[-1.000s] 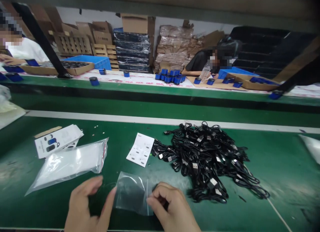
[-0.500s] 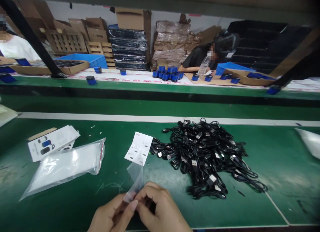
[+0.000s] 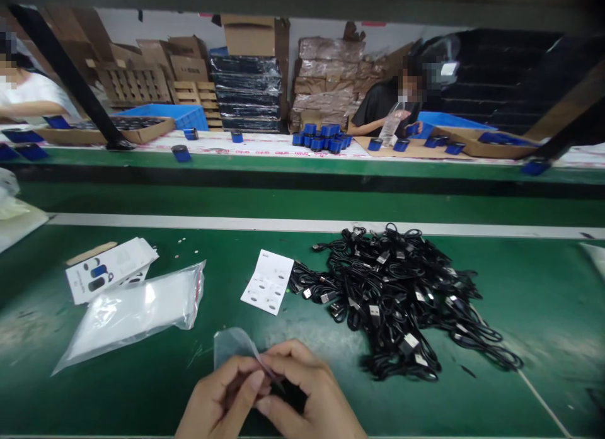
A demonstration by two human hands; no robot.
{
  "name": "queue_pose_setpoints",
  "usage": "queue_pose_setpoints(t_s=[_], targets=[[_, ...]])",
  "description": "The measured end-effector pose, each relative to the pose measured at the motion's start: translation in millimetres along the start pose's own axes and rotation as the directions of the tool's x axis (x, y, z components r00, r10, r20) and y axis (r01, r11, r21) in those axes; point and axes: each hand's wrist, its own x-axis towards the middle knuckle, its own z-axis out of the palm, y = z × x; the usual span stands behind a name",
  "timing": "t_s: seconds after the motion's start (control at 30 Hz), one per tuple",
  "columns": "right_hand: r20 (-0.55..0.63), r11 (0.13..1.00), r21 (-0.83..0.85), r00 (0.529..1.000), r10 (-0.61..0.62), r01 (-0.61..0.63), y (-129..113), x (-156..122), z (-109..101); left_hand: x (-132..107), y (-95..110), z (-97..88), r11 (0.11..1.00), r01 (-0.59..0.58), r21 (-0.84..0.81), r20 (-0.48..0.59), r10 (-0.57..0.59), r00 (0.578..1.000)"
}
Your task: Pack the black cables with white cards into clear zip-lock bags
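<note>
Both of my hands meet at the bottom middle of the view over a green bench top (image 3: 520, 281). My left hand (image 3: 217, 401) and my right hand (image 3: 307, 395) pinch a small clear plastic bag (image 3: 231, 346) at its edge, and the bag sticks out up and left from my fingers. Something dark shows between my fingers, too hidden to name. A big pile of black coiled cables (image 3: 392, 294) lies to the right of my hands. A small white printed leaflet (image 3: 267, 281) lies just above my hands.
A stack of clear zip bags (image 3: 132, 310) and a white printed card (image 3: 108, 269) lie at the left. Across a green conveyor, several blue round parts (image 3: 321, 139) and cardboard trays (image 3: 472, 150) stand. One person sits at the far right, another at the far left.
My hands came together and gathered the small clear bag from lying flat on the bench into a pinch between both hands; it has now tipped to the left.
</note>
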Motion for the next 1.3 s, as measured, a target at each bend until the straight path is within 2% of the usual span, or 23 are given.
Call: queue_pose_setpoints(t_s=[0.1, 0.27, 0.43, 0.6, 1.03, 1.3], targets=[[0.004, 1.0, -0.01, 1.0, -0.022, 0.022, 3, -3, 7, 1, -5, -1.8, 0.999, -0.035, 0.034, 0.004, 0.034, 0.999], [0.031, 0.992, -0.087, 0.996, -0.084, 0.086, 11, -9, 17, 0, -3, 3.1, 0.997, 0.017, 0.072, -0.068, -0.012, 0.998], [0.012, 0.997, -0.057, 0.999, -0.042, 0.042, 11, -10, 19, -2, 3, 3.5, 0.999, 0.049, -0.008, -0.012, -0.049, 0.999], [-0.005, 0.999, -0.033, 0.999, -0.033, 0.033, 14, -11, 23, -4, 2, 1.8, 0.999, 0.052, 0.002, 0.001, -0.052, 0.999], [0.027, 1.0, 0.008, 0.999, -0.03, 0.03, 9, -12, 16, -6, 4, 2.4, 0.998, 0.051, 0.046, 0.009, -0.051, 0.999], [0.055, 0.999, 0.017, 0.998, -0.037, 0.036, -6, -10, 6, -7, 5, 2.5, 0.998, 0.043, 0.046, -0.01, -0.043, 0.999]])
